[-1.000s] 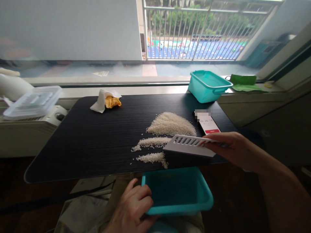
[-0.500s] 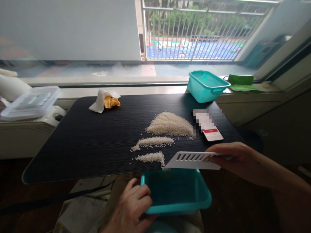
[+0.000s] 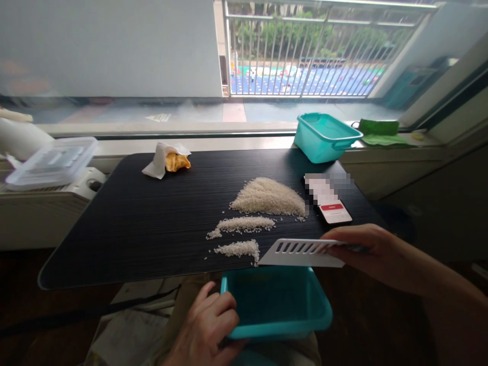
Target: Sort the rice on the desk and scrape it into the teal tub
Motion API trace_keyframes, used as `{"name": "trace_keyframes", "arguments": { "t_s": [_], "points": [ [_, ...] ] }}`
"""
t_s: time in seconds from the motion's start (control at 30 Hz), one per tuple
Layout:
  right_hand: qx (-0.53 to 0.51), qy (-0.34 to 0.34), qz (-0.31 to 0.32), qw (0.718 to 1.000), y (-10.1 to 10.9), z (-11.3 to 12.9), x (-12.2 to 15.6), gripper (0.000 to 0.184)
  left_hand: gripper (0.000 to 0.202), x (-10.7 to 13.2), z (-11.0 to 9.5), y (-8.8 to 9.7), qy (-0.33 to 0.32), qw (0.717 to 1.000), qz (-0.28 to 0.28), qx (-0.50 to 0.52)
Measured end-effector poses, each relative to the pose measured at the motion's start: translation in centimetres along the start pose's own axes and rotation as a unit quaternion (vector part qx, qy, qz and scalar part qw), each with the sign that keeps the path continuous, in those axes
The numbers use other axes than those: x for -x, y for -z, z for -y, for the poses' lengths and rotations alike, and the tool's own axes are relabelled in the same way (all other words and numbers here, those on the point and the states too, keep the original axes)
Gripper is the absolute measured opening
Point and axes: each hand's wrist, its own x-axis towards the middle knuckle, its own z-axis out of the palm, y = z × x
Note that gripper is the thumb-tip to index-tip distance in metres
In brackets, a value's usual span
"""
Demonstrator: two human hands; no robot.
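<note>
My left hand (image 3: pixel 211 320) is closed on the left rim of a teal plastic basin (image 3: pixel 284 328), which sits over my lap just under the table's front edge. In my right hand (image 3: pixel 368 251) is a white slotted plastic scraper (image 3: pixel 292 258), its lower edge at the table's front edge above the basin. The scraper's left tip meets the end of a short row of rice (image 3: pixel 238 248). Behind that lies a second thin row of rice (image 3: pixel 246 223), then a larger heap of rice (image 3: pixel 267 197). Part of the basin's inside is dark.
The black table (image 3: pixel 122 223) carries a phone (image 3: pixel 335 213) right of the heap and a crumpled orange cloth (image 3: pixel 177 161) with white paper (image 3: pixel 157 162). Another teal basin (image 3: pixel 324 140) stands at the back right corner. A clear plastic lid (image 3: pixel 57 162) lies at far left.
A few grains at the table's front edge by the scraper's tip are gone from there. Both hands hold nearly the same positions; the view has shifted slightly.
</note>
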Motion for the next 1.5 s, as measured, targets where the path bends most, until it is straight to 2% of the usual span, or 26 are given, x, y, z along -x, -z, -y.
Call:
{"name": "trace_keyframes", "arguments": {
  "t_s": [0.07,0.13,0.2,0.27,0.37,0.5,0.9,1.0,1.33,1.5],
  "points": [
    [0.011,0.002,0.013,1.0,0.0,0.1,0.0,0.034,0.024,0.0,0.0,0.4,-0.001,1.0,0.004,-0.002],
    [0.01,0.009,0.005,1.0,0.0,-0.1,-0.1,0.032,0.02,-0.1,-0.1,1.0,0.0,0.999,0.034,-0.009],
    [-0.001,0.025,-0.027,0.999,0.0,-0.4,-0.6,0.032,0.015,-0.2,-0.2,1.6,0.002,0.997,0.076,-0.022],
    [-0.007,0.04,-0.063,0.997,-0.2,-0.7,-1.3,0.034,0.013,-0.3,-0.2,2.1,0.003,0.996,0.085,-0.036],
    [-0.001,0.044,-0.08,0.996,-0.4,-0.8,-2.3,0.039,0.014,-0.3,-0.1,2.4,0.001,0.995,0.087,-0.053],
    [0.005,0.031,-0.054,0.998,-0.5,-0.9,-2.6,0.042,0.015,-0.1,0.3,2.3,-0.003,0.994,0.089,-0.057],
    [0.006,-0.022,0.049,0.999,0.1,-0.6,-0.3,0.041,0.011,-0.2,0.4,2.4,0.011,0.993,0.116,-0.032],
    [0.019,-0.008,0.042,0.999,0.2,-0.5,-0.2,0.039,0.01,-0.2,0.2,2.4,0.013,0.994,0.106,-0.031],
    [0.021,0.03,-0.061,0.997,-0.1,-0.6,-2.2,0.036,0.011,-0.2,0.1,2.5,0.008,0.995,0.089,-0.041],
    [0.012,0.014,-0.043,0.999,-0.2,-0.6,-2.4,0.038,0.012,-0.1,0.1,2.6,0.012,0.995,0.084,-0.044]
  ]
}}
